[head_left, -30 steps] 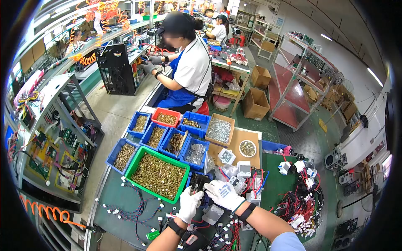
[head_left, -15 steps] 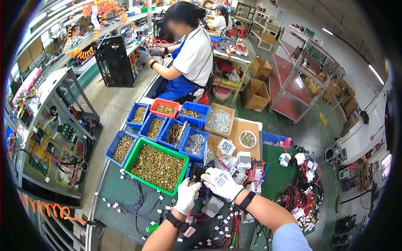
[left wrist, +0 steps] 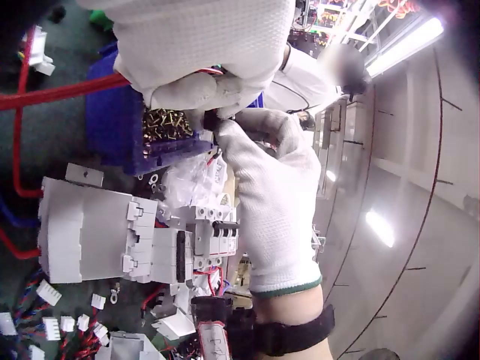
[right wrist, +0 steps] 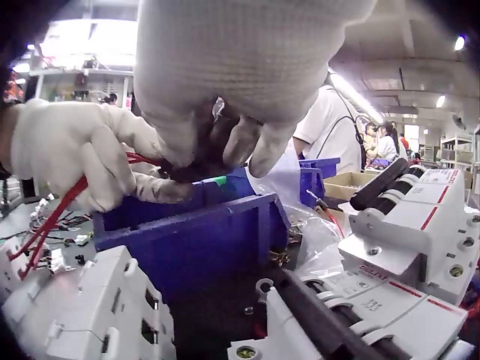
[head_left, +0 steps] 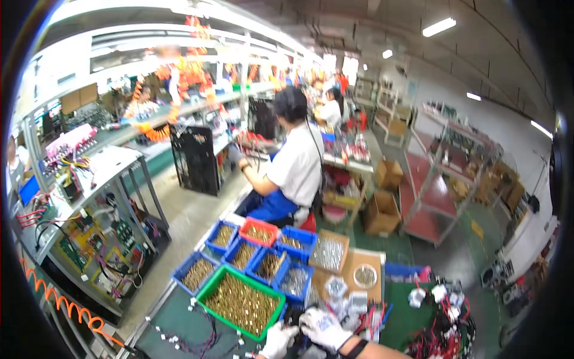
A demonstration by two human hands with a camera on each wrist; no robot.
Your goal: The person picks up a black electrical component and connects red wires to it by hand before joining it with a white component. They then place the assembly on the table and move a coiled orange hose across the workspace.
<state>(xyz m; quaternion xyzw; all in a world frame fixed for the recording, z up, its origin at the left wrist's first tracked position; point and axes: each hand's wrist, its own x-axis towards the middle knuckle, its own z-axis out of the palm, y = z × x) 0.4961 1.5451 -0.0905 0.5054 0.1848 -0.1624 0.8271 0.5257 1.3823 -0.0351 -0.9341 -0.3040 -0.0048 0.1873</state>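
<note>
Both hands wear white gloves and are close together over a small blue bin (right wrist: 195, 244) at the bench front. My left hand (head_left: 279, 340) grips red wires (left wrist: 64, 96) that run out between its fingers. In the right wrist view, my right hand (right wrist: 240, 67) pinches a small dark part (right wrist: 211, 146), its kind mostly hidden by the fingers. The left hand's fingertips (right wrist: 169, 191) are right beside that part. Small brass-coloured screws (left wrist: 166, 126) lie in the blue bin below. White circuit breakers (right wrist: 412, 202) with black levers stand beside the right hand.
A green tray (head_left: 209, 312) of brass fasteners and several blue bins stand beyond the hands, with a red bin (head_left: 258, 240). White boxy housings (left wrist: 82, 232) and loose wires lie nearby. Another person (head_left: 296, 161) sits ahead. An open metal cabinet (head_left: 95, 239) stands at left.
The head view has tilted up, so hands and bins sit lower and further right in the picture. Both hands stay close together over the blue bin.
</note>
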